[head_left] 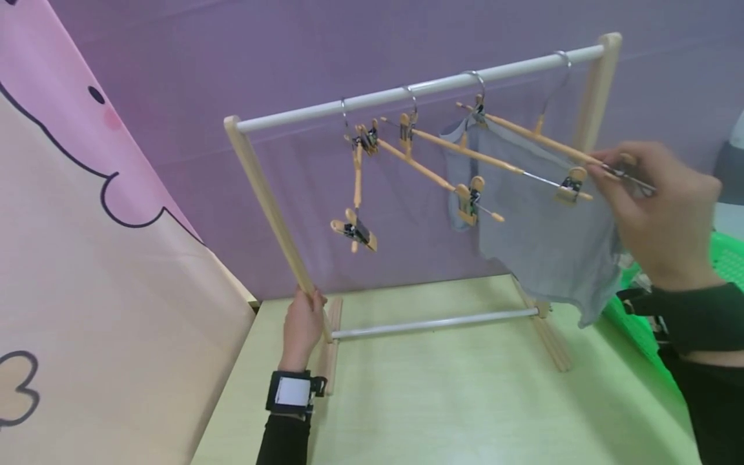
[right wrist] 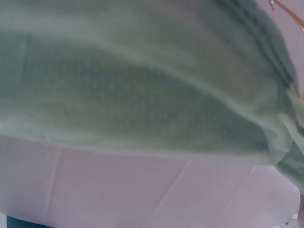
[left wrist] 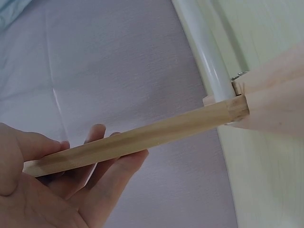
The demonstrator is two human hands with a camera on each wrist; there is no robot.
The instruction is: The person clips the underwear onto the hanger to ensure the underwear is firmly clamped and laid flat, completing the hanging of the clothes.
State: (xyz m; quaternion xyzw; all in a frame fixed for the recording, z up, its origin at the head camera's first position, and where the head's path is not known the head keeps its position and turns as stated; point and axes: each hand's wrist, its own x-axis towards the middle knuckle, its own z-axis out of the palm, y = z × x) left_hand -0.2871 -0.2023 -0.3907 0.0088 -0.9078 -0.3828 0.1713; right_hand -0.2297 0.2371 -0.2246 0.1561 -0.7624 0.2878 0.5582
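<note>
A small wooden clothes rack with white rods stands on the table. My left hand [head_left: 303,323] grips its left wooden post [head_left: 264,200] low down, thumb on one side and fingers on the other in the left wrist view. At the right, my right hand [head_left: 668,213] pinches the clip end of a clip hanger [head_left: 537,135], whose hook sits on the top rod [head_left: 430,85]. From that hanger drapes a grey garment [head_left: 540,213], clipped at its left corner; my fingers hide the right clip. The cloth [right wrist: 133,95] fills most of the right wrist view.
Several other clip hangers [head_left: 427,169] dangle along the rod, bare of clothes, left of the garment. A green basket [head_left: 726,258] stands at the right edge. The lower white rod [head_left: 436,323] spans the rack's feet on the pale table [head_left: 442,400]. Purple cloth [head_left: 174,51] hangs behind.
</note>
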